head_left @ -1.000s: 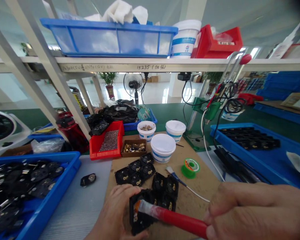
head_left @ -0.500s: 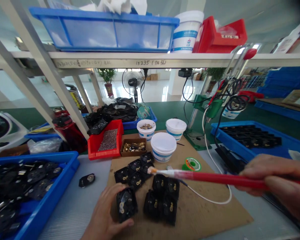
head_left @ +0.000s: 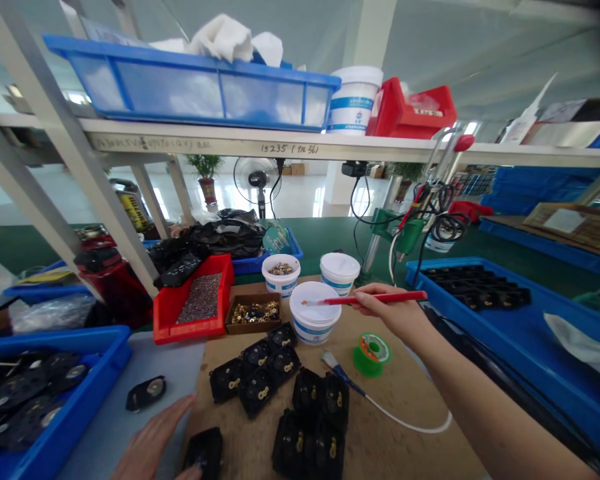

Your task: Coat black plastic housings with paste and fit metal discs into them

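Observation:
My right hand [head_left: 377,303] pinches a red-handled brush [head_left: 403,297]. The brush's pale tip lies over the mouth of a white tub [head_left: 315,327]. At the lower edge, my left hand [head_left: 153,443] has its fingers stretched apart beside a black housing [head_left: 203,453]; the thumb is at that housing's near left side, partly cut off by the frame. Several more black housings with small brass pieces [head_left: 257,390] stand grouped on the brown board [head_left: 380,427]. A soldering-wire spool [head_left: 371,353] and a brush-like tip on a white cable [head_left: 333,363] lie to their right.
Behind the housings stand a box of brass parts [head_left: 254,313], a red bin of small pieces [head_left: 193,300] and two more white tubs [head_left: 281,273]. Blue trays of black parts flank the board, left [head_left: 100,360] and right [head_left: 545,360]. A green press [head_left: 410,237] rises at the back right.
My right hand has carried the brush away from me to the white tub. My left hand has moved lower and its grip on the black housing has loosened. The view has shifted.

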`<state>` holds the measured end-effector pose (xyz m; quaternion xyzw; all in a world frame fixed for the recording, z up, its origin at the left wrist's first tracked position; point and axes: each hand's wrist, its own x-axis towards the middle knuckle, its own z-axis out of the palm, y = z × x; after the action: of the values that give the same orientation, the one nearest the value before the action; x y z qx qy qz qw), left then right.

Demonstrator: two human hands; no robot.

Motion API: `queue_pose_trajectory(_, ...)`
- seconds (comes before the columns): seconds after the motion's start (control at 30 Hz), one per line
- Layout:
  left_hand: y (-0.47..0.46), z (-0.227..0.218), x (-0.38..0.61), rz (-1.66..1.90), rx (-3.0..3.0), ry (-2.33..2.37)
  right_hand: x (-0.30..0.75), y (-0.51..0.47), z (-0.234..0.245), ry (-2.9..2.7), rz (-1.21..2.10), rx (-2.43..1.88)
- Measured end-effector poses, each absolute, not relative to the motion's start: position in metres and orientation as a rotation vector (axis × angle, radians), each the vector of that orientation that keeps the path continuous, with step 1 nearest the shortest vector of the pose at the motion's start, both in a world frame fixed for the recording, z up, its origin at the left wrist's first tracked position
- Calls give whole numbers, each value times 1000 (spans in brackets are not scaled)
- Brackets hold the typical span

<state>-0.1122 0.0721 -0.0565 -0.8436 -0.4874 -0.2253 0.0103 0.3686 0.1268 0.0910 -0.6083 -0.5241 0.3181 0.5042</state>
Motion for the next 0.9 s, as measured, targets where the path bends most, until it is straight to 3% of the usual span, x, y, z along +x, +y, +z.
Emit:
queue_pose_trajectory(0.13, 115, 9, -64, -359, -2733, -1720, 348, 154, 81, -1305, 841, -1583)
queue_pose_trajectory(0.23, 139, 28, -39, -238, -2822, -1657, 346, 169, 76, -1254, 938, -1667)
queue_pose_trajectory(0.63, 143, 18, -53, -195, -2901, -1627, 366, 182, 62, -754, 1166, -1552)
queue_pose_trajectory(0.9, 128, 9, -39, -203, -2612, -2078, 390, 146, 84, -656, 1086, -1403)
